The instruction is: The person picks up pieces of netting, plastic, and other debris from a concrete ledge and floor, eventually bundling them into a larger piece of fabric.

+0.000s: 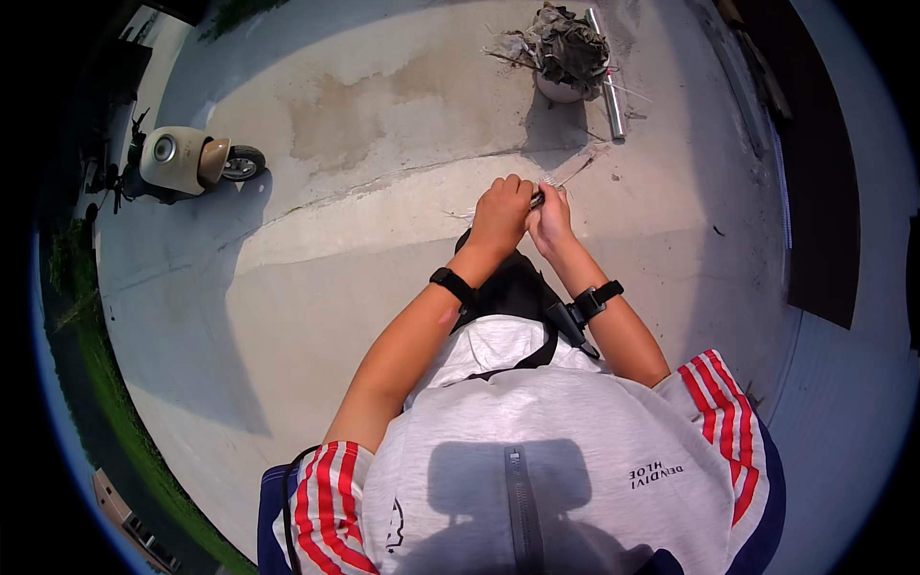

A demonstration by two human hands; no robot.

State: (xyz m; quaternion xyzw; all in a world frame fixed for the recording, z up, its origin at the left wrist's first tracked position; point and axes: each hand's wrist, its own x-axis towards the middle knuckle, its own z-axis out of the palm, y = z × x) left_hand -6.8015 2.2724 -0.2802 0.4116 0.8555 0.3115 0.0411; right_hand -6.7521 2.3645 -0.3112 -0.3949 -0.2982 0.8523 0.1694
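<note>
while pinching a small dark object (538,199) between left hand (500,217) and right hand (553,220), both grips closed, above concrete floor (383,220); scooter (187,160) well apart, debris-filled bucket (567,53) and metal tube (607,77) ahead.

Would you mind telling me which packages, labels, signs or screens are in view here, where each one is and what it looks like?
Printed mark: on the grey shirt near the person's right shoulder, a small block of dark lettering in two short lines.
Printed design: on the shirt by the left shoulder, a small dark graphic, partly hidden.
Wrist device: on the left wrist, a black band; no lit screen can be made out.
No packages or signs show.
</note>
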